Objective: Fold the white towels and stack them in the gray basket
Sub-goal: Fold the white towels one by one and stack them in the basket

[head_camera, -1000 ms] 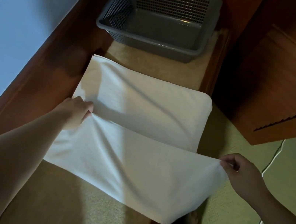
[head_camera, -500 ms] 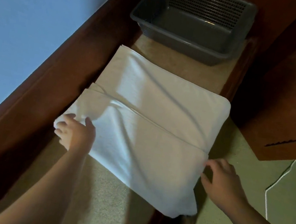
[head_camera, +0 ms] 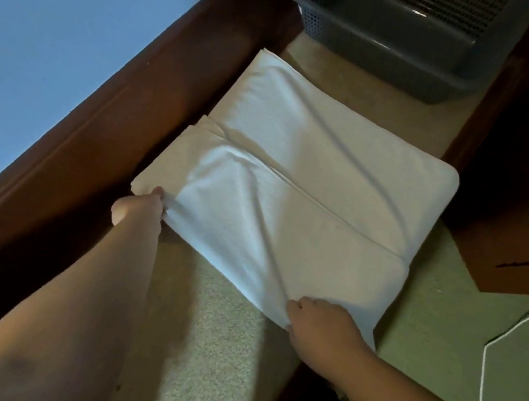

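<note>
Now gripping one folded white cloth towel (head_camera: 308, 200) on the beige carpeted surface (head_camera: 215, 348) — left hand (head_camera: 139, 208) pinching its near-left corner, right hand (head_camera: 319, 327) clutching its near edge. One gray perforated plastic basket (head_camera: 385, 42) beyond, apart.

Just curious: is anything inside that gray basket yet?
The visible part of the gray basket shows only bare floor and no towel. Its far end is cut off by the frame, so that part cannot be seen.
</note>
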Available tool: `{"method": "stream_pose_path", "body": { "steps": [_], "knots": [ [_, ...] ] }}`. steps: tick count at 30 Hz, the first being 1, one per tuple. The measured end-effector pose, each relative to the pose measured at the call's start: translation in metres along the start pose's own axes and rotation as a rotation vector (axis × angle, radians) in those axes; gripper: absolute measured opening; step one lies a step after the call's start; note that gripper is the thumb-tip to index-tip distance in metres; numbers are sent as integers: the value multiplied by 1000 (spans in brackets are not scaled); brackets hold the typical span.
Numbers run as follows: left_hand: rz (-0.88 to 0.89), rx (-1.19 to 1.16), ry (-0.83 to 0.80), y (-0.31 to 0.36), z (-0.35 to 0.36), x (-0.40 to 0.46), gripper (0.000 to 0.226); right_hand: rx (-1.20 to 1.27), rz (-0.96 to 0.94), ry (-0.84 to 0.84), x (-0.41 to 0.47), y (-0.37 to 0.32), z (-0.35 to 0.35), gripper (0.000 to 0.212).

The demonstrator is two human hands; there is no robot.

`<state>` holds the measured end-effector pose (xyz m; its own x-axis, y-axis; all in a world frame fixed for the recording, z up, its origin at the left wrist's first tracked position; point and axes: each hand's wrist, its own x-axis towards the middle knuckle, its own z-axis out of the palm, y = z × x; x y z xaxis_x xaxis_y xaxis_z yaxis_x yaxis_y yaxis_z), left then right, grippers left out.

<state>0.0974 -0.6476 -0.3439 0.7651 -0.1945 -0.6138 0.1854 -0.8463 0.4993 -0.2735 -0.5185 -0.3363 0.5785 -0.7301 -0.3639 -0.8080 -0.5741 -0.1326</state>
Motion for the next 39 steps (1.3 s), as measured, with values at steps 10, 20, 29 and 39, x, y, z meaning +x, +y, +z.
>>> {"method": "stream_pose_path", "body": {
  "steps": [10,20,29,39],
  "knots": [
    [39,-133,18,-20,-20,30,44,-44,-146,98,-15,-22,2,42],
    [17,12,88,4,-24,6,40,-64,12,-93,-17,-5,16,45],
    [103,-92,-5,-16,-34,31,47,-19,-217,-4,-25,-12,20,37],
    [730,478,155,-22,17,-105,68,264,438,317,-10,82,-18,41]
  ]
}}
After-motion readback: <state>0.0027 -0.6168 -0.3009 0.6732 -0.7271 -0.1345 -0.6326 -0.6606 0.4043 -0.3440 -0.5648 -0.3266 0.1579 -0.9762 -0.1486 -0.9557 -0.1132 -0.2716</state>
